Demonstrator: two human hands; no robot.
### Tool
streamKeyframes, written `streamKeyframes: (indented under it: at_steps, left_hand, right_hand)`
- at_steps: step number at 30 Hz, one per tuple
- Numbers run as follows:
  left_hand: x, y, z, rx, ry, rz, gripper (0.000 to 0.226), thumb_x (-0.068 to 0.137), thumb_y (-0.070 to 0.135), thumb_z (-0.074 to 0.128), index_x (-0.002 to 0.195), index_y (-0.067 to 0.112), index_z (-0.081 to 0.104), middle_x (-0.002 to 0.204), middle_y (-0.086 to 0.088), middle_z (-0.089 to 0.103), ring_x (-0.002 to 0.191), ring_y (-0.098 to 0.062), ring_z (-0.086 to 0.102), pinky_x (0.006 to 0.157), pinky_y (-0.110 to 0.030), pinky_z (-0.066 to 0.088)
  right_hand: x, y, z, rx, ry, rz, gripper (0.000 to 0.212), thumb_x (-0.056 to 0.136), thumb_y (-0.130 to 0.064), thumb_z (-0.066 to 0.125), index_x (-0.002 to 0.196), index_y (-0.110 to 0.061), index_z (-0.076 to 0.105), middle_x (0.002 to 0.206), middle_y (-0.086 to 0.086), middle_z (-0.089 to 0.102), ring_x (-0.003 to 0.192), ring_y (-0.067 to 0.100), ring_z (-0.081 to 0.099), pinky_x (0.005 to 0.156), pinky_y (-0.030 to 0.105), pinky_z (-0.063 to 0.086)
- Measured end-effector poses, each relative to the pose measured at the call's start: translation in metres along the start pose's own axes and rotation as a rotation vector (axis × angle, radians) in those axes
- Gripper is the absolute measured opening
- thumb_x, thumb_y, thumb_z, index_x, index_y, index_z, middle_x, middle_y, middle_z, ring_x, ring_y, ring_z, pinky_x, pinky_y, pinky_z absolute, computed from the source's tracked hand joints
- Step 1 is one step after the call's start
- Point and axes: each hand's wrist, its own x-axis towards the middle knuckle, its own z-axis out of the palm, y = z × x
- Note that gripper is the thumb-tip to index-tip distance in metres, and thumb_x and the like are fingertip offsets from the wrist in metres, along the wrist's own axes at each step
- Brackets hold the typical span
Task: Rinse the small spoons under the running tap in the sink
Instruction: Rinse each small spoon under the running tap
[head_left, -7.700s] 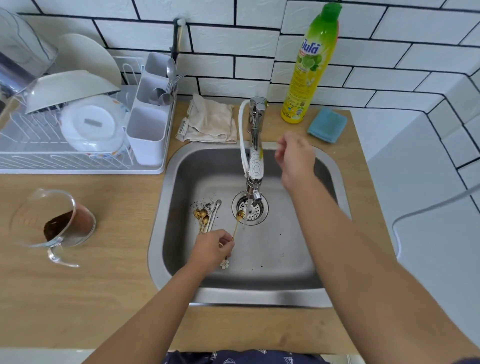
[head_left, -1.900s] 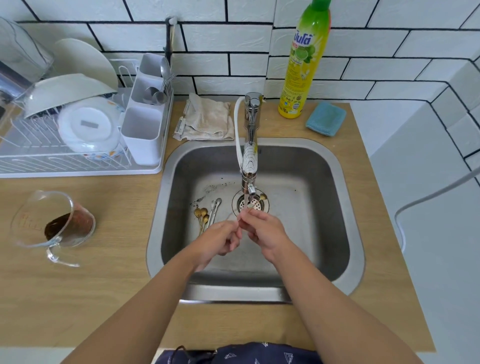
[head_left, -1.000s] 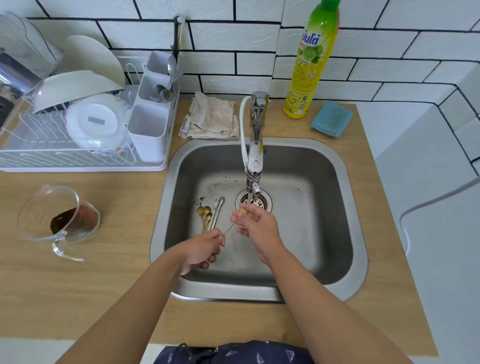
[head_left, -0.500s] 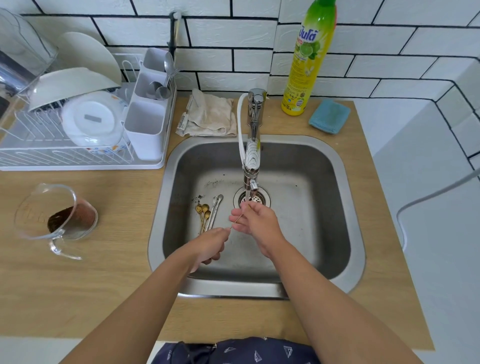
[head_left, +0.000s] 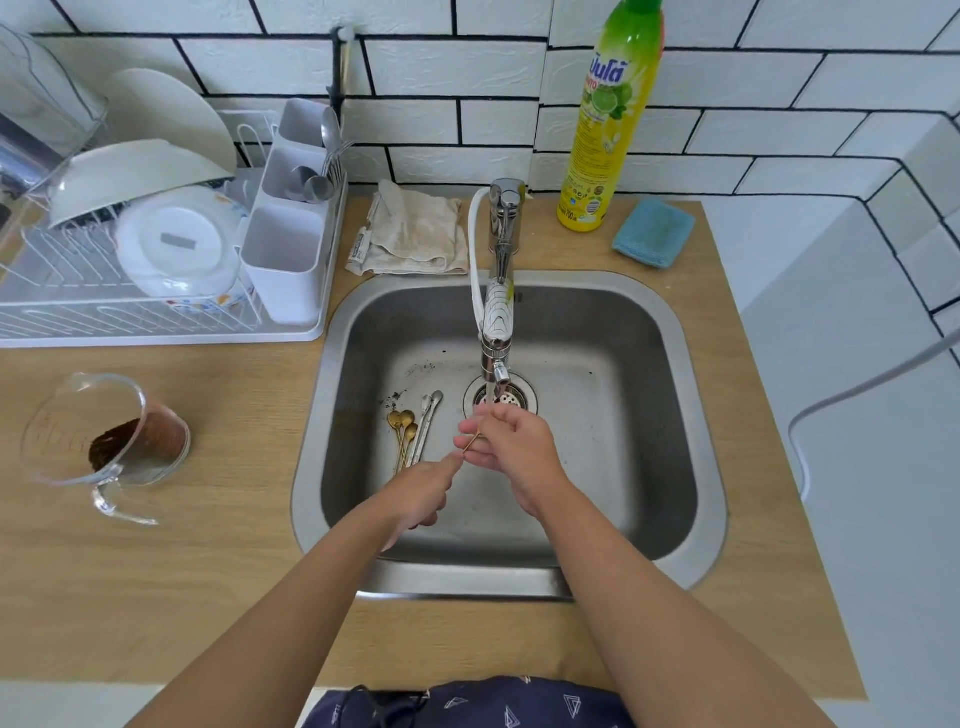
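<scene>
Spoons (head_left: 410, 434) lie bunched on the sink (head_left: 613, 415) floor left of the drain, bowls toward the back wall, handles toward the person; these look unrinsed. Next, the left hand (head_left: 423, 491) pinches one gold spoon (head_left: 471, 443) by its handle end (shaft slanting up-right), while the right hand (head_left: 506, 441), fingers curled round its bowl end, holds it below the tap (head_left: 497, 332). Most of the job remains, I judge.

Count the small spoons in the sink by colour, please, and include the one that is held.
Gold spoons lying on the floor of the sink: 3
Silver spoons lying beside them: 2
Held gold spoon, between the left hand and the right hand, below the tap: 1
Total: 6
</scene>
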Motion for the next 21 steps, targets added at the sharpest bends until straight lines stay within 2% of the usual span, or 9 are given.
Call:
streamKeyframes:
  at_steps: [2,4,6,9,10,12,15,19,21]
  left_hand:
    - [-0.002,0.001,0.003,-0.023,-0.007,0.008,0.048,0.094,0.067,0.031,0.079,0.025,0.049,0.061,0.006,0.033,0.047,-0.01,0.025,0.048,-0.025,0.026]
    - [-0.002,0.001,0.006,-0.039,-0.004,0.005,0.046,0.094,0.065,0.031,0.076,0.027,0.049,0.057,0.008,0.034,0.044,-0.009,0.025,0.046,-0.024,0.025]
    - [-0.002,0.002,0.004,-0.076,0.0,-0.013,0.046,0.092,0.066,0.034,0.073,0.026,0.048,0.054,0.009,0.038,0.044,-0.009,0.025,0.045,-0.024,0.024]
    - [-0.003,0.003,-0.002,-0.23,-0.04,-0.044,0.046,0.087,0.067,0.041,0.067,0.025,0.039,0.057,0.006,0.049,0.045,-0.011,0.026,0.043,-0.024,0.021]
    - [-0.004,0.002,-0.004,-0.284,-0.067,-0.051,0.047,0.086,0.068,0.044,0.063,0.027,0.038,0.059,0.004,0.052,0.045,-0.011,0.027,0.042,-0.024,0.019]
    - [-0.007,0.001,-0.005,-0.321,-0.124,-0.043,0.05,0.087,0.068,0.046,0.06,0.027,0.041,0.065,0.0,0.061,0.047,-0.011,0.032,0.043,-0.023,0.022]
    - [-0.01,-0.001,0.0,-0.253,-0.158,0.021,0.047,0.095,0.064,0.041,0.073,0.023,0.05,0.077,0.001,0.07,0.06,-0.012,0.047,0.051,-0.024,0.034]
    - [-0.011,-0.003,0.004,-0.247,-0.142,0.027,0.043,0.101,0.055,0.038,0.083,0.019,0.053,0.071,0.002,0.065,0.061,-0.011,0.051,0.053,-0.024,0.04]
    - [-0.011,-0.004,0.003,-0.259,-0.139,0.025,0.044,0.101,0.055,0.038,0.082,0.019,0.054,0.071,0.001,0.064,0.06,-0.011,0.051,0.053,-0.024,0.039]
  right_hand:
    - [0.002,0.0,0.003,-0.047,0.057,0.01,0.016,0.1,-0.016,0.061,0.104,-0.004,0.071,0.088,0.013,0.08,0.082,0.023,0.08,0.067,0.03,0.064]
    - [0.004,-0.001,0.005,-0.026,0.056,0.048,0.018,0.102,-0.014,0.057,0.11,-0.003,0.069,0.09,0.013,0.08,0.081,0.026,0.08,0.07,0.035,0.065]
    - [0.004,-0.004,0.002,0.061,-0.052,0.085,0.022,0.105,-0.015,0.054,0.121,-0.006,0.065,0.103,0.009,0.08,0.089,0.027,0.079,0.076,0.036,0.064]
    - [0.001,-0.003,-0.008,0.182,-0.237,0.083,0.027,0.104,-0.014,0.059,0.131,-0.01,0.06,0.118,0.005,0.078,0.105,0.026,0.076,0.084,0.035,0.062]
    - [0.001,-0.002,-0.01,0.194,-0.262,0.065,0.027,0.103,-0.011,0.06,0.13,-0.009,0.061,0.117,0.005,0.078,0.106,0.026,0.076,0.085,0.035,0.062]
    - [0.002,0.002,-0.012,0.137,-0.225,0.0,0.018,0.1,-0.006,0.064,0.118,-0.007,0.067,0.103,0.007,0.081,0.101,0.027,0.077,0.08,0.033,0.063]
    - [0.004,0.004,-0.009,-0.036,-0.078,-0.085,0.006,0.098,-0.011,0.069,0.099,-0.007,0.072,0.081,0.009,0.079,0.083,0.025,0.079,0.069,0.03,0.063]
    - [0.005,0.006,-0.004,-0.17,-0.074,-0.102,0.013,0.104,-0.014,0.059,0.11,-0.011,0.07,0.094,0.009,0.078,0.087,0.019,0.079,0.071,0.028,0.063]
    - [0.004,0.005,-0.003,-0.194,-0.101,-0.092,0.01,0.1,-0.014,0.063,0.107,-0.015,0.07,0.09,0.004,0.08,0.085,0.018,0.079,0.067,0.027,0.062]
